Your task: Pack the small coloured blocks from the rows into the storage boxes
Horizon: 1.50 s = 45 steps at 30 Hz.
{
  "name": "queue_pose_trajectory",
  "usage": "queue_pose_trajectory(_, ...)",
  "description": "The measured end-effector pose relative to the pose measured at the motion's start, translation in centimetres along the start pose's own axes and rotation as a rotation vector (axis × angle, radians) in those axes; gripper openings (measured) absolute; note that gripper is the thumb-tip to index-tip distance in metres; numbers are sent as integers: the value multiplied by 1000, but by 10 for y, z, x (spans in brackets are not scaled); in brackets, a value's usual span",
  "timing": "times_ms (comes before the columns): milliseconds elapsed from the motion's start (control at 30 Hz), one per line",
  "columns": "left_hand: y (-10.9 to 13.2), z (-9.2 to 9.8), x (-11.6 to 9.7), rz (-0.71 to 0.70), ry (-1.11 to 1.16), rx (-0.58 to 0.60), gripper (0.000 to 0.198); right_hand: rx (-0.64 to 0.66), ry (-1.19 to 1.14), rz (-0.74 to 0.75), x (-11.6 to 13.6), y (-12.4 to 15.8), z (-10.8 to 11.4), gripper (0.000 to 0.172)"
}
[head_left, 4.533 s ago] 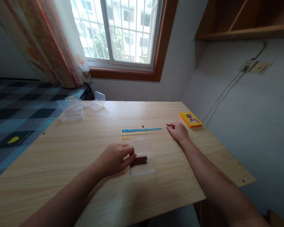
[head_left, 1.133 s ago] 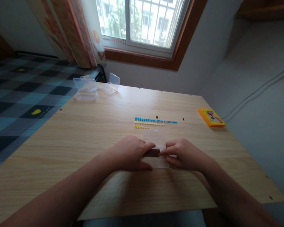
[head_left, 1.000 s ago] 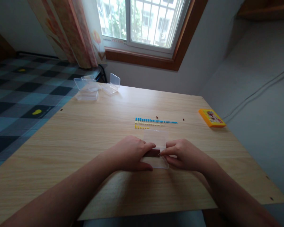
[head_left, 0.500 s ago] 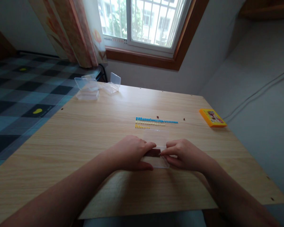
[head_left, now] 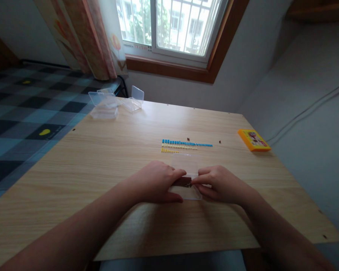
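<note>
Desk [head_left: 107,150], L hand [head_left: 155,182], R hand [head_left: 219,184] pinch brown strip [head_left: 183,181], clear box [head_left: 188,194]

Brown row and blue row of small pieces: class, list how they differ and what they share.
The brown row is short; the blue row is much longer. The brown row lies on a clear tray, with the left hand and right hand at its ends; the blue row lies untouched on the table. Both run straight, left to right.
</note>
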State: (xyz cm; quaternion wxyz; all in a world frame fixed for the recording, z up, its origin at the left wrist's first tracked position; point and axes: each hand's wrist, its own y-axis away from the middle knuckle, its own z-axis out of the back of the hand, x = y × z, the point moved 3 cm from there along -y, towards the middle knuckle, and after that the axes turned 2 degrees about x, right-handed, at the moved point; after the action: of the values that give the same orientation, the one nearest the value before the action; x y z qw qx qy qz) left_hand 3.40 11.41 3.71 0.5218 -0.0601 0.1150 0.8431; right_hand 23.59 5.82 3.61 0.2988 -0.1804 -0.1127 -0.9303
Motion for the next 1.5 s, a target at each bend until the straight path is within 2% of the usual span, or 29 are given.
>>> queue_pose_trajectory(200,2,1,0,-18,-18,-30,57,-12,-21,11,-1,0,0,22)
queue_pose_trajectory(300,5,5,-3,-99,-18,-81,51,-40,-26,3,-4,2,2,21)
queue_pose_trajectory(433,8,7,-10,-240,-41,-134,33,-27,-23,30,-4,4,2,22)
queue_pose_trajectory(567,5,3,-14,-297,-59,-143,27,-14,-2,58,-2,4,1,21)
queue_pose_trajectory(1100,0,-6,-13,-277,-91,-145,37,-60,80,72,0,1,1,19)
queue_pose_trajectory(1267,0,-3,-14,-273,-81,-135,36,-22,94,79,2,0,1,18)
queue_pose_trajectory(1500,-1,-1,-14,-248,-65,-88,31,-62,89,53,-1,1,1,20)
